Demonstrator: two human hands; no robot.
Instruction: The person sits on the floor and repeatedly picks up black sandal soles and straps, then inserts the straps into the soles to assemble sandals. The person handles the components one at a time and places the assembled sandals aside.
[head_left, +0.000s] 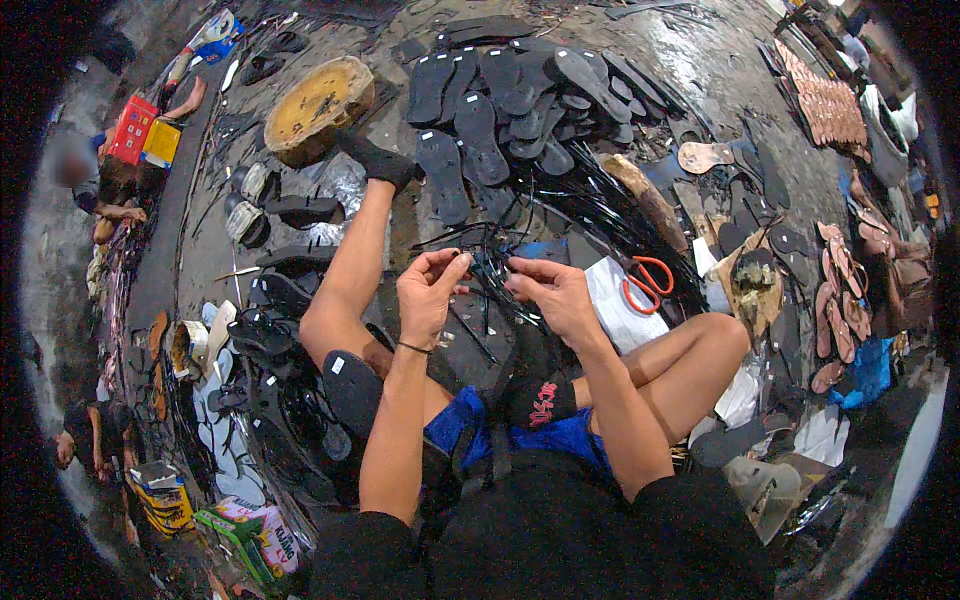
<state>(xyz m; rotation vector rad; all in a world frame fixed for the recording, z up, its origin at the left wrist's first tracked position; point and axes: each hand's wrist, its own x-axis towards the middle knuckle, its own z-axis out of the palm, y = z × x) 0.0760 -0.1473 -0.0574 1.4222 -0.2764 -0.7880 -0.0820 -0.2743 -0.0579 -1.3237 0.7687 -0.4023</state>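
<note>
Black strips are seen bunched between the left hand and the right hand. Both hands are curled inward; whether either grip is closed on a strip cannot be told. Black soles are piled beyond the strips.

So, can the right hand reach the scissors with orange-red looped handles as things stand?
Probably yes: the scissors lie just right of the right hand, with only a white sheet seen between, though it seems busy at thin black strips.
</note>
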